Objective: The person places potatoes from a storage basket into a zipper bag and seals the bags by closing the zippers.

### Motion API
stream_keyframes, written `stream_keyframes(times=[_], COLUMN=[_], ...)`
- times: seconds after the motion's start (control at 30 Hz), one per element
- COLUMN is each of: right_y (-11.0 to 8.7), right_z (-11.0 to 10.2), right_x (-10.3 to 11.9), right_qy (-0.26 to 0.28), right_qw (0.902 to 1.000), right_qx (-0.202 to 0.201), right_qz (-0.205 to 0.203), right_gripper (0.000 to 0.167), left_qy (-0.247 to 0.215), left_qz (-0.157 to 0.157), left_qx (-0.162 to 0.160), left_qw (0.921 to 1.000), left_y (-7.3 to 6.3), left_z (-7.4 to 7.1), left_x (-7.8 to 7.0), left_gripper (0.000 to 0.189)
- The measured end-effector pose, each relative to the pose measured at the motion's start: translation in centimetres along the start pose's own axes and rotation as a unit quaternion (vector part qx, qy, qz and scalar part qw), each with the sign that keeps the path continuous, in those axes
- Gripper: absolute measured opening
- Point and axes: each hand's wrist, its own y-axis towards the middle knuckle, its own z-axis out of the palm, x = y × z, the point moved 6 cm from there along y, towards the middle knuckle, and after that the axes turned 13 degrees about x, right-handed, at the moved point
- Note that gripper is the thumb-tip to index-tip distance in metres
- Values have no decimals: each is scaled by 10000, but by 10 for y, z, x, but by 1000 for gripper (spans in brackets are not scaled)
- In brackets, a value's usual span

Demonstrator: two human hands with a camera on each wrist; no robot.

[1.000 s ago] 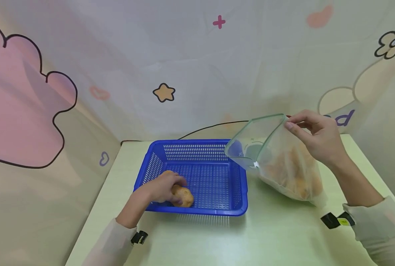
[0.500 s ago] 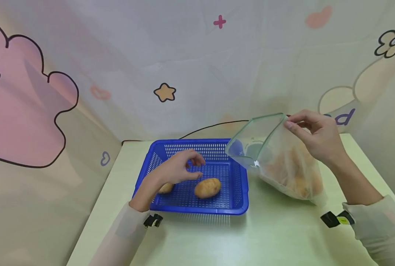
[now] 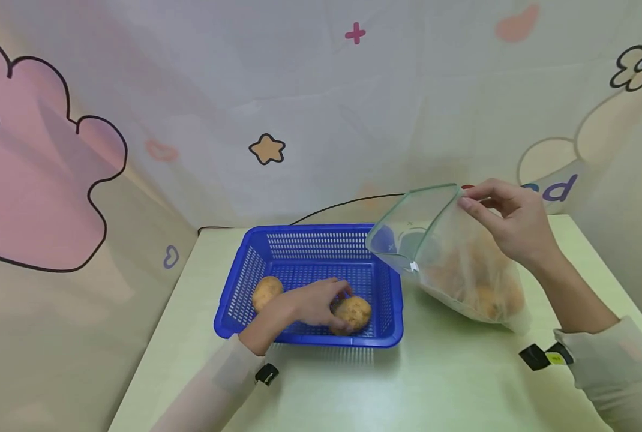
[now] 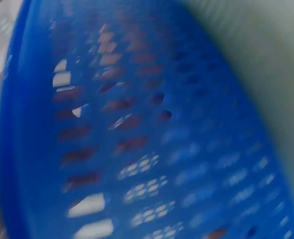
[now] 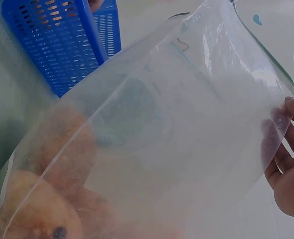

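In the head view my left hand (image 3: 318, 303) reaches over the front rim into a blue plastic basket (image 3: 321, 340). Its thumb and fingers curl round a potato (image 3: 357, 313) at the basket's right front. A second potato (image 3: 267, 292) lies at the left, partly covered by the forearm. My right hand (image 3: 515, 222) pinches the top edge of a translucent zip bag (image 3: 445, 240), whose mouth gapes toward the basket. Several potatoes (image 5: 40, 206) show through the bag's lower part in the right wrist view. Only the basket's slotted wall (image 4: 137, 124) fills the left wrist view, blurred.
The basket and bag stand side by side on a pale green table (image 3: 364, 390), the bag's mouth overlapping the basket's right rim. Behind them hangs a printed cloth (image 3: 321, 90). A dark cord (image 3: 348, 204) runs along the back.
My left hand let go of one potato, lifted, and came down further right, now gripping the potato at the basket's right front. The right hand and bag have barely moved.
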Motion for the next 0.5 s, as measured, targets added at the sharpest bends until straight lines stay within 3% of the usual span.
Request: stream_keyframes(times=[0.1,0.2,0.33,0.5], right_y=[0,0,0,-1], right_z=[1,4,5,2], right_x=[0,0,1,1], right_qy=[14,40,-31,-2], right_qw=[10000,10000,10000,10000], right_qx=[-1,12,32,-20], right_qz=[-22,-26,-23,20], right_gripper=[6,7,6,4], left_qy=[65,-41,-572,-1083], left_qz=[85,245,677,1283], left_qx=[-181,-519,-1246,-2255], left_qw=[9998,9983,9882,9597], left_y=[4,-1,-22,-46], left_z=[7,-1,-41,-103], left_x=[0,-1,-7,-32], left_gripper=[60,58,61,62])
